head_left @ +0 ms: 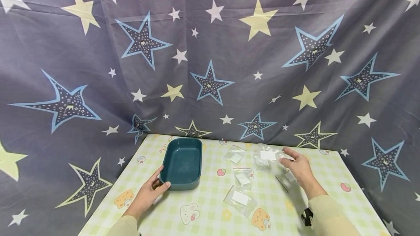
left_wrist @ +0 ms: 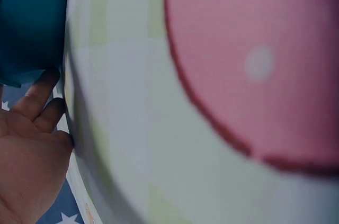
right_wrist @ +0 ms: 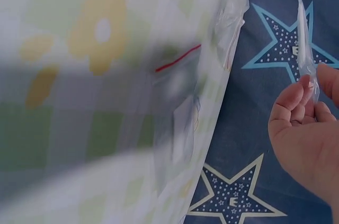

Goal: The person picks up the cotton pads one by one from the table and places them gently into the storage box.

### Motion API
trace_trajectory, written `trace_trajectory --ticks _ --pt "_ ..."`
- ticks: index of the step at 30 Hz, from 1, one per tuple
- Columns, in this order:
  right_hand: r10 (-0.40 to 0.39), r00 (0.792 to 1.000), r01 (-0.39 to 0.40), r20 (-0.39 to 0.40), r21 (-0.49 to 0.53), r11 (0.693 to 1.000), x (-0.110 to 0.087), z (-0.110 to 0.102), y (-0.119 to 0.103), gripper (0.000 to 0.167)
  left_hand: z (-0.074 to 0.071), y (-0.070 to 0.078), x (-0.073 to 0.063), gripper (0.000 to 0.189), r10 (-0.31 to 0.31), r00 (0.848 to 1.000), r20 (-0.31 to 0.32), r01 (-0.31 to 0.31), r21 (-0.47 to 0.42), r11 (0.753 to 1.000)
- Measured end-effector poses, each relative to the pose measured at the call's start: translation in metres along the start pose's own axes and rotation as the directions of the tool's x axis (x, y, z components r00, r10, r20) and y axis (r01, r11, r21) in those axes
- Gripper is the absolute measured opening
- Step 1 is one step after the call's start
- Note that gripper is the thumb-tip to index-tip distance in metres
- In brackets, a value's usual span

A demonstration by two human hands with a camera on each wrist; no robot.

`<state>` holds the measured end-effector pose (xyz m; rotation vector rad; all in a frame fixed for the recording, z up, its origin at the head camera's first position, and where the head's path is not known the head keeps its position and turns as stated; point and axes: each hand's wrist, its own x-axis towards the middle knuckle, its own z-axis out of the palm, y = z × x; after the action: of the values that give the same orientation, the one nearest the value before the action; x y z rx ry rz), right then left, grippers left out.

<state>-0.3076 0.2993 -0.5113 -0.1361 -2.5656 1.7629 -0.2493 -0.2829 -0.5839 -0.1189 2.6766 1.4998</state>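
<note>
My left hand (head_left: pixel 147 194) grips the near left corner of a dark teal rectangular tray (head_left: pixel 183 187), thumb at the near side and fingers along the left side. The left wrist view shows fingers (left_wrist: pixel 37 97) at the tray's lower edge (left_wrist: pixel 32 38). My right hand (head_left: pixel 300 168) pinches a small clear plastic bag (head_left: pixel 268 155) by its edge, raised off the table, with a white piece inside. From the right wrist view this bag (right_wrist: pixel 303 38) appears edge-on between thumb and fingers. Below it lies another clear bag (head_left: pixel 262 163).
More clear bags with white pieces lie on the checked tablecloth (head_left: pixel 203 214): one bag (head_left: pixel 235 157) at the back, one (head_left: pixel 242 178) in the middle, one (head_left: pixel 240 197) nearer, and one (head_left: pixel 289 177) under the right hand. A star-patterned grey curtain (head_left: pixel 229 54) hangs behind.
</note>
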Motion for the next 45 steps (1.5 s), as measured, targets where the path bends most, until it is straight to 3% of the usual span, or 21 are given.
trace_trajectory --ticks 6,11,21,28,37,45 --pt "-0.012 1.000 0.012 0.001 0.031 0.999 0.000 0.009 -0.004 0.066 0.001 -0.002 0.001 0.093 -0.016 1.000 0.001 0.016 -0.024 1.000" --pt "-0.002 1.000 0.004 -0.016 0.127 0.992 0.000 0.022 -0.009 0.065 0.002 -0.002 0.001 0.095 -0.039 0.999 -0.002 0.038 -0.066 0.997" --pt "0.034 0.997 -0.016 -0.068 0.249 0.968 -0.001 0.061 -0.008 0.063 0.008 -0.007 -0.002 0.094 -0.029 0.999 -0.033 0.023 -0.184 0.983" --pt "0.011 0.994 0.027 -0.106 0.350 0.936 -0.003 0.090 -0.011 0.062 0.013 -0.008 -0.001 0.093 -0.057 0.997 -0.057 0.040 -0.255 0.966" --pt "0.049 0.983 0.045 -0.180 0.487 0.872 -0.008 0.122 -0.021 0.060 0.019 -0.007 0.000 0.092 -0.046 0.996 -0.078 0.025 -0.250 0.968" --pt "0.082 0.984 0.008 -0.159 0.498 0.867 -0.010 0.144 -0.026 0.063 0.018 -0.007 -0.002 0.093 -0.064 0.994 -0.085 0.042 -0.239 0.970"
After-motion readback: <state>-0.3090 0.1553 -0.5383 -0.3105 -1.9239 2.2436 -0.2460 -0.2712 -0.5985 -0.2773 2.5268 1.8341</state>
